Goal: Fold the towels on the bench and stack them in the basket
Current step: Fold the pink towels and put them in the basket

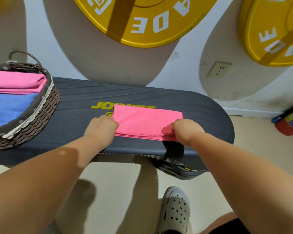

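Note:
A pink towel (pixel 147 121) lies folded into a rectangle on the dark grey bench (pixel 78 119), near its front edge. My left hand (pixel 101 127) grips the towel's left edge with curled fingers. My right hand (pixel 186 130) pinches the layered near right corner. A brown woven basket (pixel 41 112) stands at the bench's left end. Inside it a folded pink towel (pixel 15 81) lies on top of a blue towel (pixel 7 107).
The bench stands against a white wall with a socket (pixel 219 69). Yellow weight plates (pixel 142 19) hang on the wall above. A red and blue object (pixel 289 120) sits on the floor at the right. My grey clog (pixel 175 210) is on the tan floor below.

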